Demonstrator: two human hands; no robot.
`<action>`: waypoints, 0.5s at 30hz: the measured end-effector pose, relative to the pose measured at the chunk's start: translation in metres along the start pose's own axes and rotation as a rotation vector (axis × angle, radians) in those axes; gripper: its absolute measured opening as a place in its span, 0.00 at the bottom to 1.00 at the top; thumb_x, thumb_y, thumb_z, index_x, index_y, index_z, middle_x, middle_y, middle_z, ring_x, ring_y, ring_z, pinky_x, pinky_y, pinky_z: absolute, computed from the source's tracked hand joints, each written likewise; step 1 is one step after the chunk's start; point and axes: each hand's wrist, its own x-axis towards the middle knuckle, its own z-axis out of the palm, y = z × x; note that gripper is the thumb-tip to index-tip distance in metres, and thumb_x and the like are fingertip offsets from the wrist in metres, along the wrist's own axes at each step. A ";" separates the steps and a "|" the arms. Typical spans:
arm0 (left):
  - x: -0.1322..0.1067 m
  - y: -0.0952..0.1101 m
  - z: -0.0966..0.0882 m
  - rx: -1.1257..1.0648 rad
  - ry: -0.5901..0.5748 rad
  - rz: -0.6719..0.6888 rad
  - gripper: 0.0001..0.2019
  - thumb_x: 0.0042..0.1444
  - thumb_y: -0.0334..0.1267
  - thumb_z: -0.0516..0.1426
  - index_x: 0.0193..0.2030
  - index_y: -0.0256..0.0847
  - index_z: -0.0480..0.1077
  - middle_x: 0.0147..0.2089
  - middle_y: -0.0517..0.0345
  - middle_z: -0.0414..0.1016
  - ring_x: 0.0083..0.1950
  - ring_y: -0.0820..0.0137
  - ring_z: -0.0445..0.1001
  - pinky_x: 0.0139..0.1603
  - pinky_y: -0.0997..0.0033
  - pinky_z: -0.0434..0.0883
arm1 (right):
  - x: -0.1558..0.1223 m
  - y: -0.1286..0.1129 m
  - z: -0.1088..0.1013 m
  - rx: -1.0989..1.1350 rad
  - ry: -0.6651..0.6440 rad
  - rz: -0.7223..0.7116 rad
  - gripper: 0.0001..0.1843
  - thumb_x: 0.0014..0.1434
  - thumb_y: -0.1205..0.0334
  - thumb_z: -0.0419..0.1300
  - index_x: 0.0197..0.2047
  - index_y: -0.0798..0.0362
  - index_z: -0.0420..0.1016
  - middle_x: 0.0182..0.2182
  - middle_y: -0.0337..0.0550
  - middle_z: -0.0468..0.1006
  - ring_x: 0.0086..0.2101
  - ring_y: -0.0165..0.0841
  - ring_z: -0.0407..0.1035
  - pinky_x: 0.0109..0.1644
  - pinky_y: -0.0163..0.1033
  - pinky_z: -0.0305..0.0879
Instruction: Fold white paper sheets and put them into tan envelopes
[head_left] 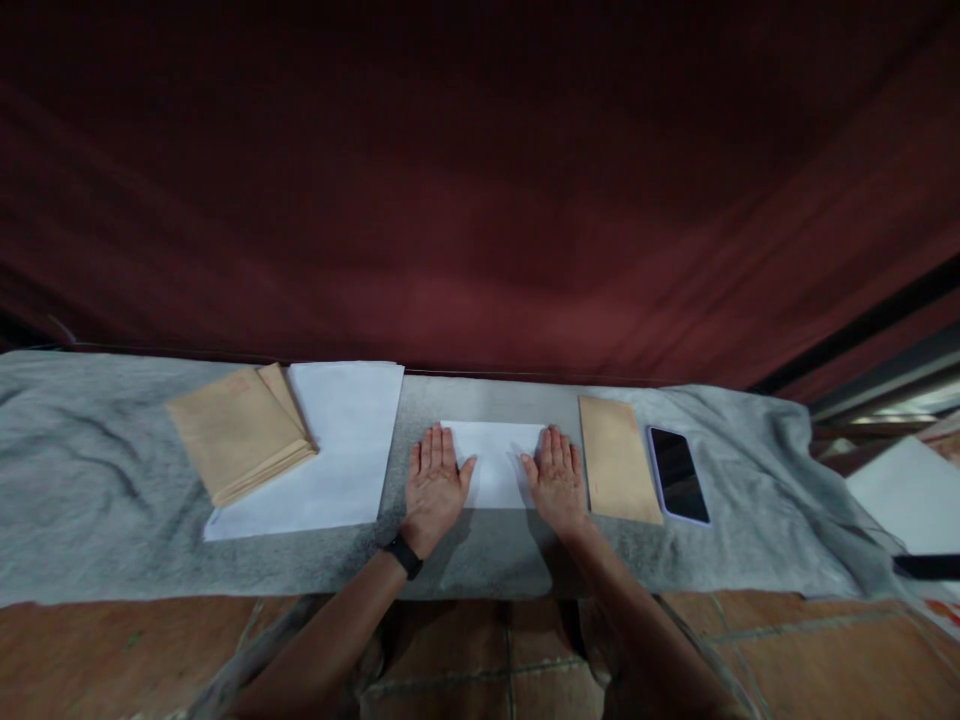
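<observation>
A white sheet of paper (495, 465), wider than it is deep, lies on the grey cloth in front of me. My left hand (436, 482) rests flat over its left end, fingers stretched out and thumb spread. Over the right end lies my right hand (556, 482), also flat with the thumb apart. Neither hand grips anything. The hands cover both short edges of the paper. Just right of my right hand is a single brown envelope (621, 460).
Grey cloth (480, 555) covers the narrow table. To the left, a stack of brown envelopes (244, 425) partly overlaps a pile of larger white sheets (349, 450). A phone (679, 475) lies beyond the single envelope. A dark red curtain-like surface (480, 220) rises behind the table.
</observation>
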 end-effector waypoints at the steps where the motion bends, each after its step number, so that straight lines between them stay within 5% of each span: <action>1: 0.000 0.000 -0.002 -0.001 0.009 -0.001 0.35 0.72 0.50 0.43 0.74 0.22 0.54 0.75 0.27 0.56 0.77 0.47 0.54 0.75 0.39 0.54 | 0.000 0.000 -0.002 0.010 0.008 0.008 0.38 0.76 0.47 0.41 0.74 0.69 0.54 0.70 0.69 0.60 0.70 0.53 0.56 0.71 0.61 0.55; 8: -0.013 0.021 -0.015 -0.038 -0.041 0.234 0.30 0.71 0.38 0.42 0.77 0.27 0.49 0.78 0.39 0.51 0.80 0.57 0.45 0.78 0.47 0.51 | -0.008 -0.035 -0.024 0.235 -0.122 -0.205 0.35 0.76 0.51 0.40 0.78 0.63 0.45 0.75 0.58 0.51 0.74 0.44 0.44 0.75 0.56 0.52; 15: -0.035 0.032 -0.005 0.003 -0.149 0.389 0.31 0.68 0.33 0.45 0.77 0.32 0.49 0.78 0.42 0.53 0.79 0.58 0.49 0.78 0.48 0.54 | -0.029 -0.057 -0.024 0.263 -0.217 -0.263 0.34 0.76 0.49 0.43 0.78 0.56 0.46 0.74 0.51 0.54 0.73 0.39 0.48 0.76 0.52 0.51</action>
